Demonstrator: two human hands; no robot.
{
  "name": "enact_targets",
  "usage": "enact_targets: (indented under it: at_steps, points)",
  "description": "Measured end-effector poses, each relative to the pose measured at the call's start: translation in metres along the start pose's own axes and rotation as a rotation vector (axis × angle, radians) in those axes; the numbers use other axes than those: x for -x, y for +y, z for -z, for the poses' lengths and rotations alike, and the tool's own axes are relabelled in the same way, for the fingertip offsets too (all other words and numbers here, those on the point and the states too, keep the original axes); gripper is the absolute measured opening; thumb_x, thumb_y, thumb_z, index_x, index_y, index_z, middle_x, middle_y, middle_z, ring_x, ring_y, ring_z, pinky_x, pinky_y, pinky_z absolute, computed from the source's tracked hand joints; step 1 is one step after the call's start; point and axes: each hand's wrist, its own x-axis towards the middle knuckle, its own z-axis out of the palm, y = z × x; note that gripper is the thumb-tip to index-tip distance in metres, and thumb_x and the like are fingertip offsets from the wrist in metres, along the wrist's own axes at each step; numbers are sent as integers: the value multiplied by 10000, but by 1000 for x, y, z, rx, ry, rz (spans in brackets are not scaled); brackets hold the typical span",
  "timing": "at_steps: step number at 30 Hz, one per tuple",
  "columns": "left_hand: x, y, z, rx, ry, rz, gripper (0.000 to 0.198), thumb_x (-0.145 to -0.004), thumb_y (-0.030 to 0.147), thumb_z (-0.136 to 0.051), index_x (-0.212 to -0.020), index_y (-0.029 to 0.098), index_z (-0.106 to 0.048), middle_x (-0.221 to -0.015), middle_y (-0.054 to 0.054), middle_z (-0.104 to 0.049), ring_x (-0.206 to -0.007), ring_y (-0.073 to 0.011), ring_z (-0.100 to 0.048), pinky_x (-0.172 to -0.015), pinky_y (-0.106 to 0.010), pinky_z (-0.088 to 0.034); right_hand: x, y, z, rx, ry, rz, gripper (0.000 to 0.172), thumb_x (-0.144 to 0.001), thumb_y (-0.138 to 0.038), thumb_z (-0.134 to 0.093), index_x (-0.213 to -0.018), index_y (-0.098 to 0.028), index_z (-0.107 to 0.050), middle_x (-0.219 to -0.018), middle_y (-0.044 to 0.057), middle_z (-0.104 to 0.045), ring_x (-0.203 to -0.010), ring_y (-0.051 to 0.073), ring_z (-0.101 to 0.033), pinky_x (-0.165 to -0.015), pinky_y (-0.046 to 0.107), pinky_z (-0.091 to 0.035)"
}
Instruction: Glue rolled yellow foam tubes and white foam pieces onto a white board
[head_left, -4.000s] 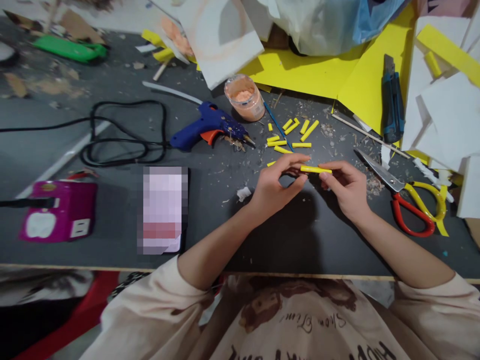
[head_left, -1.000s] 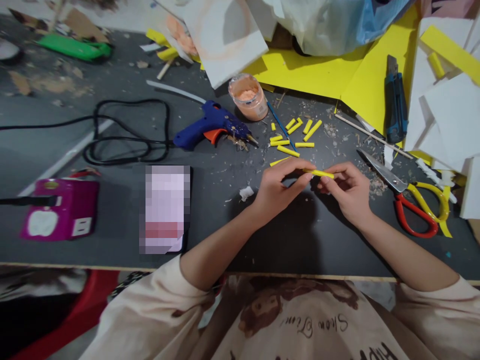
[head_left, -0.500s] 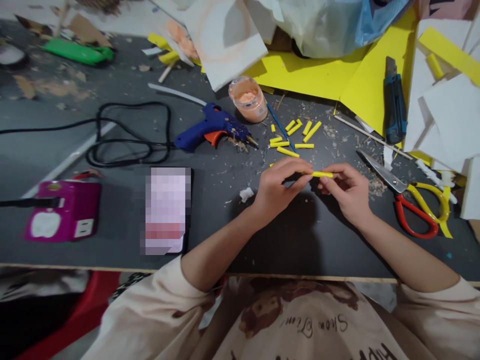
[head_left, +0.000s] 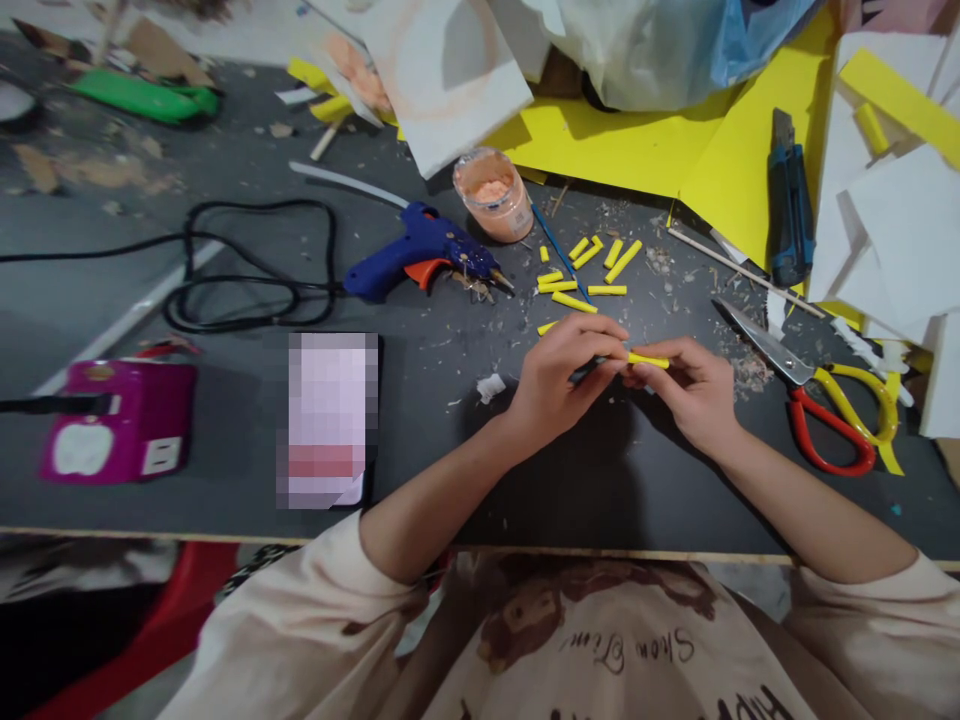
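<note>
Slightly lower than before, the small yellow tube [head_left: 649, 360], right of the frame's centre, is pinched by left hand [head_left: 556, 375] and right hand [head_left: 697, 390].

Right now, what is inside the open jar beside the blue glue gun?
The jar holds lumpy, peach-coloured material. Its top shows through the open mouth; the jar's bottom and anything beneath that material are covered.

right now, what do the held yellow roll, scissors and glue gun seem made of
Yellow roll: paper or foam perhaps, matte like the yellow sheet. Scissors: metal blades, from their silvery shine; handles likely plastic, smooth red and yellow. Glue gun: likely hard plastic, smooth with faint highlights.
</note>
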Motion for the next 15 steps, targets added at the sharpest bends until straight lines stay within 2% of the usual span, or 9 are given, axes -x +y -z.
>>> enact_targets:
  at_steps: [6, 11, 13, 15]
  points:
    - [-1, -1, 0, -30, 10, -34, 22, -888, 170, -603, -872, 182, -609, -985, -51, -646, -961, -126, -636, -849, -241, -513, 0, 0, 0, -21, -5, -34, 87, -810, -297, -708, -839, -215, -700, -690, -23, -742, -601, 115, -708, -590, 223, -577]
    - [1, 3, -3, -33, -30, -29, 49, -893, 180, -597, -844, 180, -605, -1052, -74, -670, -1004, -144, -645, -888, -272, -509, -5, 0, 1, -93, 64, -84, 196, -799, -416, -715, -836, -227, -679, -711, -18, -745, -606, 126, -703, -604, 261, -588]
    - [1, 5, -3, -36, -12, -24, 52, -890, 185, -603, -839, 184, -614, -1104, -84, -672, -1049, -156, -640, -916, -297, -503, -6, 0, 1, -121, 89, -82, 205, -792, -421, -723, -846, -229, -677, -726, -13, -752, -624, 133, -713, -614, 265, -596]
    - [0, 5, -1, -3, 21, 11, 44, -884, 193, -619, -840, 189, -618, -1038, -64, -695, -1007, -148, -655, -895, -290, -510, -7, 1, 1, -138, 112, -82, 191, -781, -393, -741, -862, -230, -684, -736, -13, -756, -641, 135, -723, -625, 260, -600]
